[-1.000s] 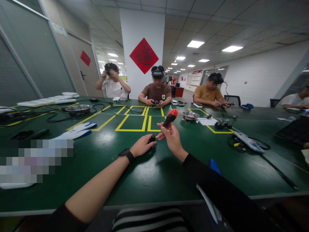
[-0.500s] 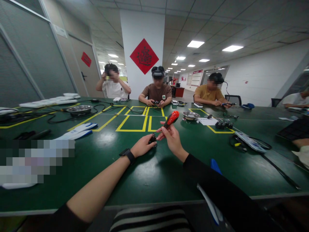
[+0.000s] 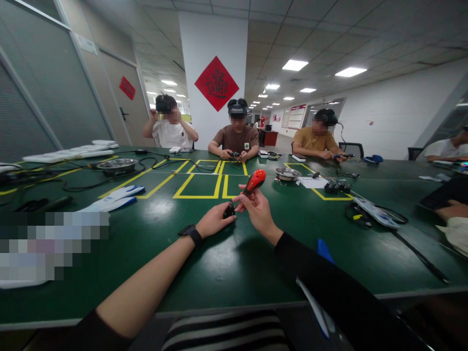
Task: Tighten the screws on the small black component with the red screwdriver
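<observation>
**Red-handled screwdriver holds its tilt over the small black part**

Green bench (image 3: 153,234) fills the head view, with the person's two bare hands meeting just below its middle. The left hand (image 3: 214,223), a dark watch (image 3: 191,235) on its wrist, has its fingertips closed around a small black part (image 3: 229,210) that stands on the bench. The right hand (image 3: 259,212) pinches the shaft end of a screwdriver (image 3: 252,182), whose red and black handle leans away toward 1 o'clock while its tip points down at the part. Whether the tip actually sits in the part cannot be told; the fingers cover that spot.

Against the pictures from a second and half a second ago, very little has shifted: the handle leans much as it did, the left hand has not let go, and the part stands at the same place on the bench. The small slide of everything in the picture looks like the head camera moving, not the hands. My reading is that the driving of the part is under way and steady, with neither grip released.

At 12 o'clock lie yellow tape rectangles (image 3: 199,186), at 1 o'clock a small metal bowl (image 3: 287,173), and at 10 o'clock white gloves (image 3: 113,197). Three seated people work along the far edge.
</observation>
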### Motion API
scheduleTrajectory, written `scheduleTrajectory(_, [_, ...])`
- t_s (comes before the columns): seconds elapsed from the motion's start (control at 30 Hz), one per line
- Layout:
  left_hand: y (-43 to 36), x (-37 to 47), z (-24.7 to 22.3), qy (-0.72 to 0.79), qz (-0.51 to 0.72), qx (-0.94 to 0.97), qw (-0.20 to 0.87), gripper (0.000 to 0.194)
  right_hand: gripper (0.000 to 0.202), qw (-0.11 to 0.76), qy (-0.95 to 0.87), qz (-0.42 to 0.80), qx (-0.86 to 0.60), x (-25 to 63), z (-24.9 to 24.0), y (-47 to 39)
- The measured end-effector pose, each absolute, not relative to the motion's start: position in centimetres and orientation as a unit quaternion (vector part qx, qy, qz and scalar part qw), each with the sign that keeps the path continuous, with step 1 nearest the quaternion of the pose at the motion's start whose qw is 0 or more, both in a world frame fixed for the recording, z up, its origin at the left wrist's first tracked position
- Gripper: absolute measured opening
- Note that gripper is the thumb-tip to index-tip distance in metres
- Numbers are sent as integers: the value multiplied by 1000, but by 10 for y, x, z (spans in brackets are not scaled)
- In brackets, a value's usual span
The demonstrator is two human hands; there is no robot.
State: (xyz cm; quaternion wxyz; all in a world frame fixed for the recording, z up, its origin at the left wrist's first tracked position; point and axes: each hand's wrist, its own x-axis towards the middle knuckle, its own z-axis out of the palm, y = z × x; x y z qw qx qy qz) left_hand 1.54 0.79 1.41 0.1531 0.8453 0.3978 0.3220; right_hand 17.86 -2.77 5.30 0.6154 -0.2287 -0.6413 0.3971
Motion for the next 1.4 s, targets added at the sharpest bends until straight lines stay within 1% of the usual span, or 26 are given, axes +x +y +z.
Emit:
scheduleTrajectory(0.5, [6,15,17,390,317,848,169,21,35,616,-635,404,-231,178,52,-26])
scheduleTrajectory(0.67, [7,14,16,381,319,852,163,21,33,630,-616,410,-233,178,52,-24])
scheduleTrajectory(0.93, [9,15,14,399,320,845,159,19,31,606,-637,432,-202,178,55,-25])
scheduleTrajectory(1.07, [9,14,14,398,320,844,162,20,27,617,-629,420,-218,177,54,-24])
scheduleTrajectory(1.23, [10,14,13,384,322,849,164,22,32,637,-605,420,-227,178,53,-21])
scheduleTrajectory(1.4, [8,15,14,389,325,847,163,25,31,645,-595,421,-228,176,54,-21])
